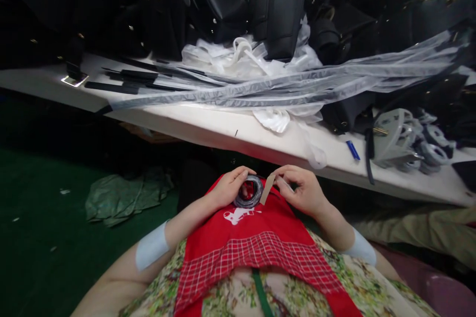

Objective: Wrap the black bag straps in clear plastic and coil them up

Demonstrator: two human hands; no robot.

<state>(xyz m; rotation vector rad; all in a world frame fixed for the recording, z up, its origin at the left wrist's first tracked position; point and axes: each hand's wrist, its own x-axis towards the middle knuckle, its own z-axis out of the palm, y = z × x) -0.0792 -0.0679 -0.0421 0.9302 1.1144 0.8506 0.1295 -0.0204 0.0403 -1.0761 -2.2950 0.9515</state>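
Over the red apron, my left hand grips a small roll that looks like tape, dark grey with an open middle. Just to its right, my right hand pinches the top end of a short tan strip between thumb and fingers. The strip hangs beside the roll; whether the two are joined I cannot tell. Both hands are close together below the edge of the white table.
Long plastic-wrapped straps lie along the table, with crumpled white wrapping behind. Black bags with metal fittings crowd the back. At right are a blue piece and a tape dispenser. A crumpled plastic sheet lies on the green floor.
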